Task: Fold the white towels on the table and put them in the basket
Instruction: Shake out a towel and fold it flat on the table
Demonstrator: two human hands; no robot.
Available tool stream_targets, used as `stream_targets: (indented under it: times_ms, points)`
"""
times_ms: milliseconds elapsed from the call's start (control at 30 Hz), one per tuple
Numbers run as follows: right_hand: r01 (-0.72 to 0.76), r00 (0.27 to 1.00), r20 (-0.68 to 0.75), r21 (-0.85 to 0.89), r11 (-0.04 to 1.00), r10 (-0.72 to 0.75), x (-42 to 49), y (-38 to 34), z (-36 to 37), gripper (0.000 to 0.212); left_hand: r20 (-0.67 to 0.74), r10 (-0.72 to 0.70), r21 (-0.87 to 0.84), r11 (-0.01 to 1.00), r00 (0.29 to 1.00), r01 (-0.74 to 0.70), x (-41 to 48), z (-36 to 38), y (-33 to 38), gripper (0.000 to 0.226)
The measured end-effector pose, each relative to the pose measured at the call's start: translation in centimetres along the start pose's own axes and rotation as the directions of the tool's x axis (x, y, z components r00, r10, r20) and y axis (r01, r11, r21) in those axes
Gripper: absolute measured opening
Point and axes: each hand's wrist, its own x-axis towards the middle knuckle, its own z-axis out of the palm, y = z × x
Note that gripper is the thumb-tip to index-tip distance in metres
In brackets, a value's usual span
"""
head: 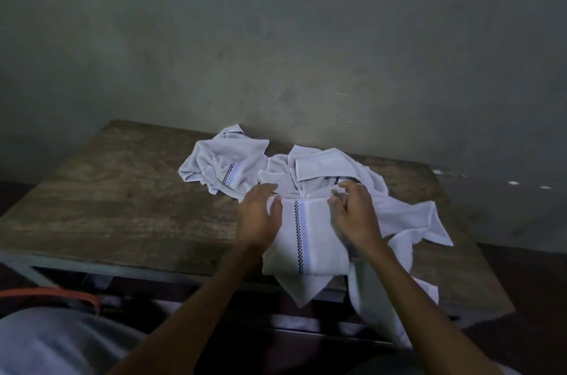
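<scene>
"Two grips on one towel. What are they holding?"

"My left grip (260,215) is curling round the upper left corner of the folded towel (310,242), thumb lying on top. My right grip (352,215) is pinching the upper right corner with bent fingers."

"Where is it lying?"

"It is resting as a soft rectangle, a checkered stripe running down it, on the worn wooden surface (122,190). It is overlapping rumpled loose towels (221,166), some draping over the near edge."
</scene>
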Motion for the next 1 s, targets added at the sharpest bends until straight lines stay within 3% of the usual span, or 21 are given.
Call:
stream_targets:
  times_ms: [100, 167, 267, 367, 467, 733, 900, 1000]
  points:
    - [0.217, 0.964, -0.096, -0.261, 0.940, -0.249, -4.5, -1.4, 0.7, 0.032, 0.145, 0.222, 0.165, 0.955, 0.964, -0.245, -3.2, 0.2, -0.1, 0.045]
    - [0.337, 0.933, 0.038, -0.443, 0.831, -0.358, -6.9, -1.4, 1.9, 0.041, 0.306, 0.254, 0.295, 0.891, 0.917, -0.345, -5.1, 0.8, -0.6, 0.051]
    - [0.326, 0.945, 0.233, -0.594, 0.736, -0.230, -7.2, -0.3, 3.0, 0.065, 0.458, 0.176, 0.446, 0.803, 0.872, -0.396, -5.8, 1.5, -1.1, 0.057]
    - [0.302, 0.942, 0.313, -0.628, 0.717, -0.122, -6.0, 0.0, 3.1, 0.079, 0.486, 0.116, 0.470, 0.801, 0.866, -0.371, -5.3, 1.6, -1.3, 0.062]
    - [0.308, 0.931, 0.355, -0.639, 0.705, -0.085, -5.3, 0.2, 3.3, 0.076, 0.505, 0.087, 0.486, 0.794, 0.859, -0.366, -4.8, 1.6, -1.4, 0.064]
    - [0.307, 0.929, 0.359, -0.610, 0.731, -0.091, -3.9, -0.1, 3.0, 0.092, 0.520, 0.077, 0.514, 0.768, 0.851, -0.384, -3.8, 0.4, -1.3, 0.059]
    - [0.318, 0.940, 0.302, -0.614, 0.722, -0.157, -4.2, 0.6, 3.3, 0.079, 0.541, 0.069, 0.498, 0.776, 0.838, -0.386, -4.7, 0.9, -1.2, 0.059]
    - [0.281, 0.942, 0.318, -0.585, 0.761, -0.103, -4.2, 1.4, 3.3, 0.076, 0.562, 0.068, 0.494, 0.772, 0.825, -0.400, -4.6, 0.7, -1.6, 0.058]
